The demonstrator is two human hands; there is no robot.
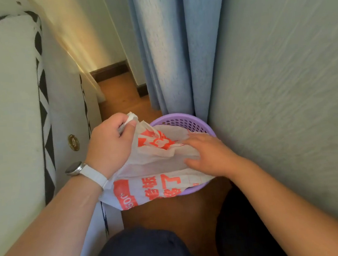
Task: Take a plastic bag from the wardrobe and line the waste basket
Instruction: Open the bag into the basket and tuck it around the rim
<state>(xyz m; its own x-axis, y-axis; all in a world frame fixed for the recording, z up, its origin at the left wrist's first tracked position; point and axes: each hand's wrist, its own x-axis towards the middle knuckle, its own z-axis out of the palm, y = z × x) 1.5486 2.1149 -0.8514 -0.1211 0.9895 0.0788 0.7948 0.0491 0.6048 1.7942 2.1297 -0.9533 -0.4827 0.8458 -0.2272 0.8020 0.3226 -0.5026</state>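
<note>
Wooden floor (pixel 119 91): white orange-printed plastic bag (pixel 159 182) is pinched by left hand (pixel 111 141) over purple mesh basket (pixel 184 120), seemingly pressed down by straight-fingered right hand (pixel 210 155).

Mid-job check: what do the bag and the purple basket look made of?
The bag looks like thin plastic film, white and slightly see-through, with orange print; it creases and sags softly. The basket looks like rigid moulded plastic, lilac, with a smooth rim and a perforated wall.

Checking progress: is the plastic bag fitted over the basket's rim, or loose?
Loose. The bag lies crumpled across the basket, whose far rim shows bare. The left hand pinches a handle; the right hand presses it down.
</note>
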